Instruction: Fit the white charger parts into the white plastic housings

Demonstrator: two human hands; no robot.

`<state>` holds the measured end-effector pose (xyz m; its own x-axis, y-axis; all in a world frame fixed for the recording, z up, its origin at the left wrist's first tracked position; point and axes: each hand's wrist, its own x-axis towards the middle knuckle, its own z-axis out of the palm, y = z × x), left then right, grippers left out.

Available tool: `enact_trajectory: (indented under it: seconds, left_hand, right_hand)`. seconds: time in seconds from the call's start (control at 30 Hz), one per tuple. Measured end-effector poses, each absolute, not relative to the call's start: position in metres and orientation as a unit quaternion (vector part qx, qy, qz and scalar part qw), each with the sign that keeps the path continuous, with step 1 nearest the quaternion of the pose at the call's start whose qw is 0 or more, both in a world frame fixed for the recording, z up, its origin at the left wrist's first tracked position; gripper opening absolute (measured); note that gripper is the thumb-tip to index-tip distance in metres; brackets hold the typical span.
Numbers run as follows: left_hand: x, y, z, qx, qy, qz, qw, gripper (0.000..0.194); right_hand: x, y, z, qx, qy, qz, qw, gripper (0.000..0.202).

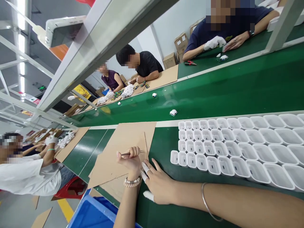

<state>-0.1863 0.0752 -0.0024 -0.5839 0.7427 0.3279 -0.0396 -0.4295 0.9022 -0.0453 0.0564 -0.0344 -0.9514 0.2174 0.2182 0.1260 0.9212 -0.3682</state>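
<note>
Right hand (159, 183): fingers are lying open, apart, by the cardboard's (111, 160) right edge.
Left hand (129, 158): fingers are gripping tweezers (125, 154) above this cardboard.
White tubs (232, 148): are standing in rows along the table's (163, 150) far edge.

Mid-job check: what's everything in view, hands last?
Near bench: one, green, foreground
Tubs: four rows, white, right
Cardboard sheets: several, brown, near bench
Belt: one, green, beyond bench
Small pieces: at least three, white-topped, belt
Pliers: one, red, far bench
Part piles: several, mostly white, left
Bin: one, blue, lower left
Frame: one, white, overhead
Screen: one, dark, upper left
Co-workers: at least five, varied clothing, left and beyond
Tweezers: one, metallic, over cardboard
Left hand: one, beaded bracelet, gripping tweezers
Right hand: one, white fingertip covers, near bench
</note>
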Motion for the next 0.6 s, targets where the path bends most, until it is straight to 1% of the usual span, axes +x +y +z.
enact_trajectory:
  seconds: [0.37, 0.6]
  left_hand:
    - [-0.181, 0.074, -0.012, 0.384, 0.484, 0.745, 0.252, 0.065]
    - [-0.183, 0.068, 0.002, 0.366, 0.458, 0.775, 0.235, 0.065]
  right_hand:
    - [-0.045, 0.055, -0.035, -0.097, -0.969, 0.186, 0.134, 0.062]
    - [-0.043, 0.055, -0.032, -0.095, -0.967, 0.205, 0.116, 0.063]
